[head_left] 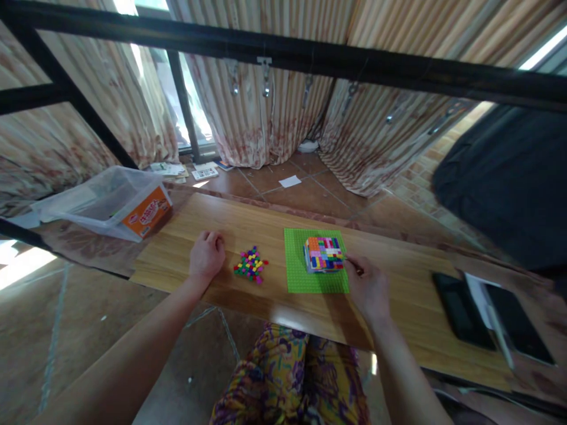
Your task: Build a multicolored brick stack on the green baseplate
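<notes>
Head view, here we go: the right hand (368, 288) is at the right edge of the toy-brick block (325, 254), fingers narrow, though I can't tell what they grip. A green baseplate (296, 277) sits underneath, probably for steadiness. Left hand (207, 255) curled on the bench (410, 289), contents hidden, beside loose bricks (250, 264), presumably heaped within reach.

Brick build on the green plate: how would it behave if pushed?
The brick build is probably stiff, its bricks packed closely together. Boxy and sitting on the flat green plate, it seems unlikely to roll; a hard shove might pop pieces loose.
</notes>
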The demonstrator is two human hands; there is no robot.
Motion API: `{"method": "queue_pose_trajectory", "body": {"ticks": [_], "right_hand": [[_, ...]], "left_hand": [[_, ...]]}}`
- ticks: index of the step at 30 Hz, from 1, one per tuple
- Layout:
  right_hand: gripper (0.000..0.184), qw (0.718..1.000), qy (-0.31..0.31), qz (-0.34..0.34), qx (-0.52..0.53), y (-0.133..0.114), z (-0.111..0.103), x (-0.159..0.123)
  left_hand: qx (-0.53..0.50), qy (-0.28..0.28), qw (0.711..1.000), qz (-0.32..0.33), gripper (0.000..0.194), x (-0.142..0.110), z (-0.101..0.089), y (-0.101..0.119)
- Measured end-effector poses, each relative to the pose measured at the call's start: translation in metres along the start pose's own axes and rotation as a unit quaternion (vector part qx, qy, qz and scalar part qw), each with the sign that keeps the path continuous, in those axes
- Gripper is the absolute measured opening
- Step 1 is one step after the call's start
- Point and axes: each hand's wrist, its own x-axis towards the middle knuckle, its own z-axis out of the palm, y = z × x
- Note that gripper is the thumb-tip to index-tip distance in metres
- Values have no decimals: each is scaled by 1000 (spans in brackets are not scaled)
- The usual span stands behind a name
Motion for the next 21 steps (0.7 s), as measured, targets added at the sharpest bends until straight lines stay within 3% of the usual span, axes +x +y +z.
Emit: {"method": "queue_pose_trajectory", "body": {"ticks": [14, 21], "right_hand": [[34, 999, 13, -39, -14, -3, 6, 4], [36, 998, -12, -52, -43, 1, 5, 8]], "left_hand": [[1, 6, 1000, -2, 21, 0, 2, 0], [-1, 4, 1000, 2, 22, 0, 2, 0]]}}
